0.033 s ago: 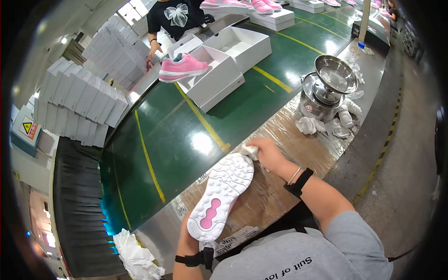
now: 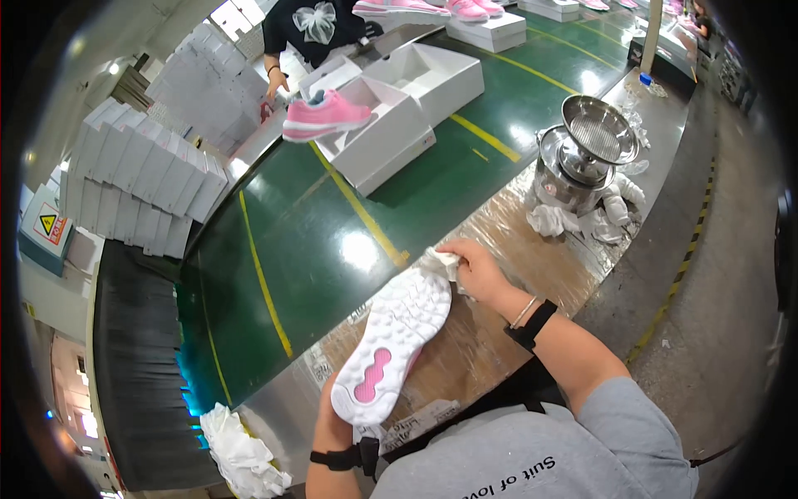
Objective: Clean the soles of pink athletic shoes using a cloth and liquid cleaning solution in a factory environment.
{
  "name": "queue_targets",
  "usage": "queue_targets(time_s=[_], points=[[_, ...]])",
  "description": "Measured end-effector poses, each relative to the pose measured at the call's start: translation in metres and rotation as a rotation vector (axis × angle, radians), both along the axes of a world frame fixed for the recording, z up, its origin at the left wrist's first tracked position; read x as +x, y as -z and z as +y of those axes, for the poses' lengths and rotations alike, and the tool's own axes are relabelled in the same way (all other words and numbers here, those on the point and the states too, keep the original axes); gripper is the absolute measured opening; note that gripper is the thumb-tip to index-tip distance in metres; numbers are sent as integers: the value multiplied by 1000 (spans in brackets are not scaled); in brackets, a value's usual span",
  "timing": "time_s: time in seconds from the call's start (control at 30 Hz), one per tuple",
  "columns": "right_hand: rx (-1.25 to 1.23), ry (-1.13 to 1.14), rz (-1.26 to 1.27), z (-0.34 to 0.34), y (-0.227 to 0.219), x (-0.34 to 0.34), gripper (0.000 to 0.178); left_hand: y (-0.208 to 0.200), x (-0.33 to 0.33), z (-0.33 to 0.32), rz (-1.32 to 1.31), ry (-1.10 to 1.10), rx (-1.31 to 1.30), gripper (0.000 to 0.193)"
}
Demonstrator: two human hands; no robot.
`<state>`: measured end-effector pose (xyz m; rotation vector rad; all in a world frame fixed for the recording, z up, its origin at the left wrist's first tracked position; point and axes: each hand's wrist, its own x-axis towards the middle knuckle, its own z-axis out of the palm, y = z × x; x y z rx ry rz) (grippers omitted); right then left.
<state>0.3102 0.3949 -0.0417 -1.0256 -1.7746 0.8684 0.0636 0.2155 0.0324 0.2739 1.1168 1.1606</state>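
Note:
A pink sneaker (image 2: 397, 320) is held sole-up in front of me, its white tread and pink heel insert facing the camera. My left hand (image 2: 329, 406) grips it from beneath at the heel, and the fingers are hidden behind the shoe. At the toe end my right hand (image 2: 475, 268) pinches a crumpled white cloth (image 2: 443, 261) against the edge of the sole.
Left of the shoe lies a white crumpled bundle (image 2: 237, 449). A metal dispenser pot (image 2: 573, 170) stands at the right, wads of cloth (image 2: 553, 221) beside it. Across the green belt (image 2: 291, 249), an open white shoebox (image 2: 374, 137) has a pink sneaker (image 2: 328, 115) on it; a person (image 2: 312, 33) stands behind.
The sneaker in my left hand has shifted slightly left and down. My right hand has moved a little up and left with the cloth at the toe.

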Motion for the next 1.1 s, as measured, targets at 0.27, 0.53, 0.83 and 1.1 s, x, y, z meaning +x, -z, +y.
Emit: queue_targets(time_s=[0.27, 0.53, 0.83, 1.1], points=[[-3, -268, 205, -124, -70, -24, 41, 11, -8, 13, -153, -65, 17, 39], [75, 54, 124, -18, -103, -23, 37, -11, 6, 28, 236, -54, -37, 38], [658, -669, -97, -144, -138, -76, 31, -18, 3, 29, -56, -76, 166, 44], [636, -714, -521, -105, -104, 0, 21, 0, -22, 31, -208, -326, 260, 32]])
